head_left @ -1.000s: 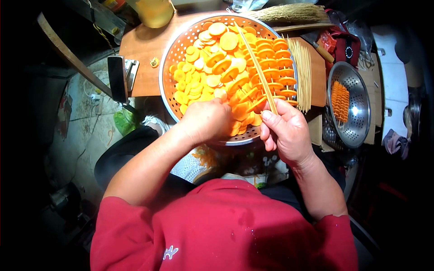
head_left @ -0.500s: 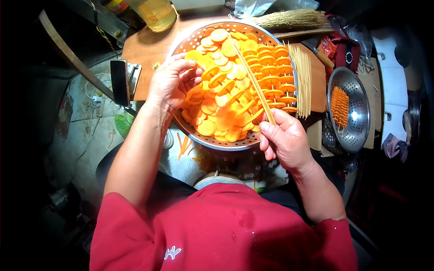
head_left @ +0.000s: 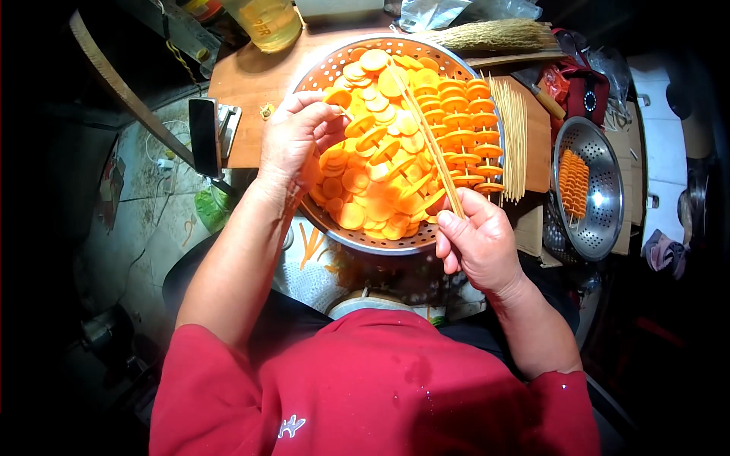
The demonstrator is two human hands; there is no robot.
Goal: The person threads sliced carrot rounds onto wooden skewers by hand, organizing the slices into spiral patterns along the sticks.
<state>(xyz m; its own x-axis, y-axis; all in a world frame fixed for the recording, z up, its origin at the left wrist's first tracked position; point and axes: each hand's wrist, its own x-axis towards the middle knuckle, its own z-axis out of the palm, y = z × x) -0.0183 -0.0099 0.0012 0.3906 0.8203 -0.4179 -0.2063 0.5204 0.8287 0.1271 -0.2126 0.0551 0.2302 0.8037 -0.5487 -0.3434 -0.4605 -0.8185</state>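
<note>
Gleaming bright orange — carrot slices (head_left: 372,205); thin, round.

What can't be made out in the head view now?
In the head view:
Floor of the large colander: covered by orange slices.
Count of sticks in the right hand: they overlap.
Top of the yellow container: cut by the upper edge.
Tiny yellowish item: too small to identify.

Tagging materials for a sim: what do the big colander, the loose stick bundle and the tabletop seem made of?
Big colander: likely metal, perhaps stainless steel, shiny; silvery at the edge, perforated; its orange tint may be reflection.
Loose stick bundle: bamboo or wood, apparently uncoated; pale tan, thin, straight.
Tabletop: wood-look, smooth; even orange-brown, laminate or varnished wood, can't tell.
</note>
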